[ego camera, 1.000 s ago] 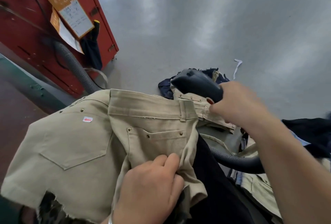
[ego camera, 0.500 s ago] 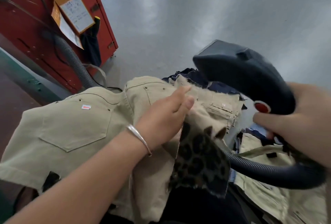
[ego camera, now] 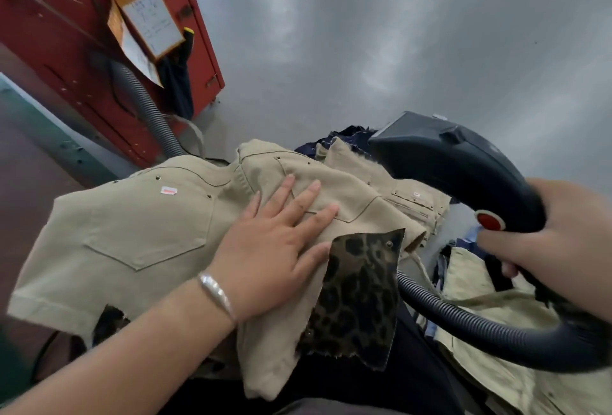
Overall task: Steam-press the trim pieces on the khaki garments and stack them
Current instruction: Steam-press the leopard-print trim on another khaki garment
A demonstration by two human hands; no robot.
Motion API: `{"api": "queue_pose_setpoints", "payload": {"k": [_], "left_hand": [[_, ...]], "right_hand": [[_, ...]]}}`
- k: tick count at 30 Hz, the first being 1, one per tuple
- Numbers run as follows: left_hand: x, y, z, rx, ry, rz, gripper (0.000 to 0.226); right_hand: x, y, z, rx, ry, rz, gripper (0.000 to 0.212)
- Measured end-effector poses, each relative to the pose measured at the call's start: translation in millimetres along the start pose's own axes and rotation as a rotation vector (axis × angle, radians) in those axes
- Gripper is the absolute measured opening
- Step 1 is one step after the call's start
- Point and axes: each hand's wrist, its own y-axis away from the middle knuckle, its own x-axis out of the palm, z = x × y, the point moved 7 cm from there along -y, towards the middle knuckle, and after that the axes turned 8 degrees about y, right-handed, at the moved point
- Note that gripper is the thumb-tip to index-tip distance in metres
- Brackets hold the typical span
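A khaki garment (ego camera: 139, 232) with a back pocket and a small orange tag lies spread in front of me. My left hand (ego camera: 278, 242) presses flat on its folded-over part, fingers straight, a silver bangle on the wrist. Just right of that hand a leopard-print trim piece (ego camera: 361, 295) lies face up. My right hand (ego camera: 556, 235) grips the handle of a dark steam iron (ego camera: 457, 162), held in the air above and to the right of the trim. The iron's ribbed hose (ego camera: 470, 322) loops below it.
More khaki pieces (ego camera: 496, 348) lie piled at the right, with dark blue fabric (ego camera: 351, 136) behind. A red metal cabinet (ego camera: 66, 43) with paper notes and a grey corrugated hose (ego camera: 149, 109) stands at the left. Grey floor stretches beyond.
My left hand let go of the bunched fabric, flipped it over and now presses flat, exposing the leopard trim. The iron rose and swung right, then lowered slightly.
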Motion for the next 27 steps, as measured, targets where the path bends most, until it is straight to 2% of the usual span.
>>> {"api": "queue_pose_setpoints", "payload": {"k": [2,3,4,5,6,8,9,10,11,12,13,16,18,19,20,24,27], "left_hand": [[-21.1,-21.7,4.1,0.028,0.123,-0.06,0.062],[-39.8,-32.1,17.6,0.007,0.213,-0.148,0.061],[-59.6,-41.9,41.6,-0.051,0.258,-0.24,0.063],[-76.8,-49.2,70.7,-0.141,0.203,-0.282,0.067],[-87.0,-53.5,103.2,-0.275,0.082,-0.23,0.075],[-80.8,-41.3,161.7,-0.529,0.007,0.079,0.092],[-70.3,-25.6,177.1,-0.6,0.105,0.239,0.093],[-60.1,-8.4,184.3,-0.643,0.29,0.319,0.088],[-54.4,5.4,188.6,-0.67,0.497,0.307,0.083],[-55.5,15.0,194.6,-0.67,0.617,0.227,0.084],[-62.4,22.4,199.7,-0.64,0.64,0.106,0.082],[-83.4,42.1,205.9,-0.589,0.636,-0.357,0.051],[-84.4,71.8,203.0,-0.653,0.723,-0.678,0.035],[-78.2,91.1,201.6,-0.728,0.749,-0.787,0.029],[-66.4,110.5,202.7,-0.811,0.768,-0.83,0.027],[-16.4,171.1,190.9,-1.037,0.783,-0.616,0.039],[-10.1,193.3,160.9,-0.97,0.488,-0.407,0.04]], "right_hand": [[-5.2,1.5,0.7,0.01,-0.022,-0.004,0.031],[-8.6,2.1,0.2,0.009,-0.025,-0.008,0.032],[-12.0,2.0,-0.8,0.004,-0.023,-0.016,0.032],[-15.1,1.4,-1.6,-0.004,-0.022,-0.026,0.032],[-16.8,1.0,-1.8,-0.009,-0.02,-0.03,0.031],[-16.1,0.0,0.8,-0.023,-0.01,-0.029,0.031],[-15.0,-0.7,3.9,-0.035,-0.003,-0.035,0.034],[-13.7,-1.1,7.8,-0.048,-0.001,-0.044,0.038],[-12.1,-2.0,12.1,-0.059,-0.004,-0.051,0.043],[-9.8,-3.3,16.6,-0.07,-0.007,-0.051,0.046],[-7.6,-5.3,20.3,-0.081,-0.004,-0.048,0.046],[-1.8,-12.7,29.0,-0.115,0.015,-0.027,0.043],[-0.6,-16.4,33.2,-0.131,0.013,-0.018,0.042],[-0.8,-17.6,35.1,-0.139,0.007,-0.016,0.042],[-1.0,-18.0,37.7,-0.145,0.0,-0.015,0.044],[0.4,-17.2,44.6,-0.159,-0.034,-0.009,0.046],[3.7,-15.1,50.0,-0.176,-0.003,0.004,0.036]]}}
